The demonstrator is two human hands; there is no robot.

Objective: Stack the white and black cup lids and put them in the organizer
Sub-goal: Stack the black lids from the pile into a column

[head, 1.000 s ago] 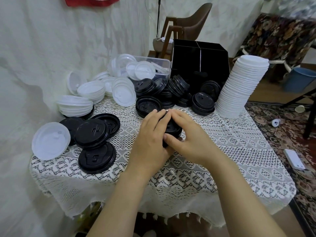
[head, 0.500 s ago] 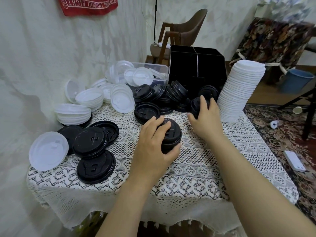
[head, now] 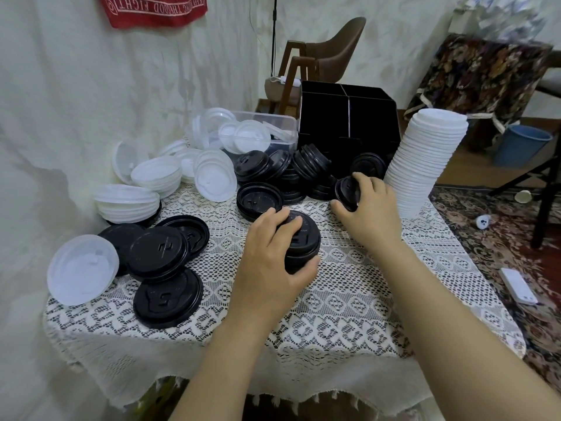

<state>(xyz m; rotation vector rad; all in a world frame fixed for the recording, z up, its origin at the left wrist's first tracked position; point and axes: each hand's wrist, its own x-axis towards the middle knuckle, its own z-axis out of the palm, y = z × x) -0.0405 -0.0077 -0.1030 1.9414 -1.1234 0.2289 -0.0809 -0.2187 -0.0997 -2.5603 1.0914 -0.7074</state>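
Note:
My left hand [head: 271, 262] grips a short stack of black lids [head: 305, 243] standing on the lace tablecloth [head: 349, 308] at the table's middle. My right hand [head: 368, 205] holds a tilted black lid [head: 347, 191], lifted at the edge of the black lid pile [head: 285, 174]. Behind that pile stands the black organizer [head: 347, 120] with its divided compartments. A tall leaning stack of white lids [head: 425, 159] rises at the right. Loose black lids [head: 161, 256] and a single white lid [head: 82, 268] lie at the left. Piles of white lids [head: 158, 180] sit at the back left.
A clear plastic tub [head: 273, 129] holding white lids sits left of the organizer. The wall runs close along the table's left side. A wooden chair [head: 321, 62] stands behind. On the rug at the right lie a white device [head: 517, 285] and a blue bin [head: 522, 147].
My right hand left the stack under my left hand, reached back to the black lid pile and picked up a lid there. My left hand stayed on the stack.

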